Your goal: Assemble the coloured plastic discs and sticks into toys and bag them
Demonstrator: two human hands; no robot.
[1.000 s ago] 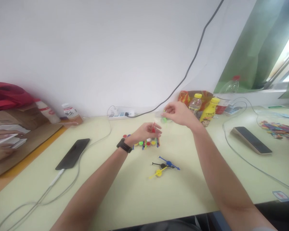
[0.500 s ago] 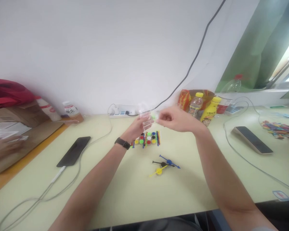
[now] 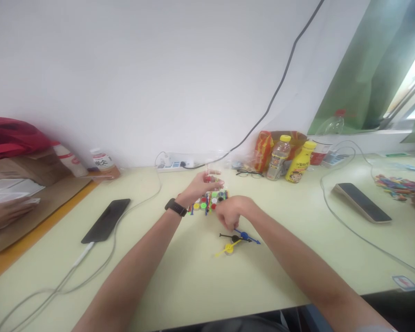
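Observation:
My left hand (image 3: 201,186) is closed on a clear plastic bag (image 3: 218,165) above the far part of the table. Something red (image 3: 208,178) shows by its fingers. My right hand (image 3: 231,211) is low over the table, fingers curled downward beside the blue arrow spinner (image 3: 244,235). Its fingertips are hidden, so anything in them cannot be made out. A black arrow spinner (image 3: 234,239) and a yellow arrow spinner (image 3: 228,249) lie against the blue one. Between my hands are rows of coloured round pieces (image 3: 203,206) and thin coloured arrows (image 3: 192,210), partly covered by the right hand.
A phone (image 3: 105,221) on a cable lies at left, near another person's hand (image 3: 10,212). Along the wall stand a power strip (image 3: 174,163), glasses (image 3: 249,174), a clear bottle (image 3: 278,159) and a yellow bottle (image 3: 300,163). At right are a propped device (image 3: 363,202) and colourful pieces (image 3: 396,184).
My right hand has come down from beside the plastic bag, where a light green piece showed, toward the spinners. The left hand still holds the bag, slightly lower.

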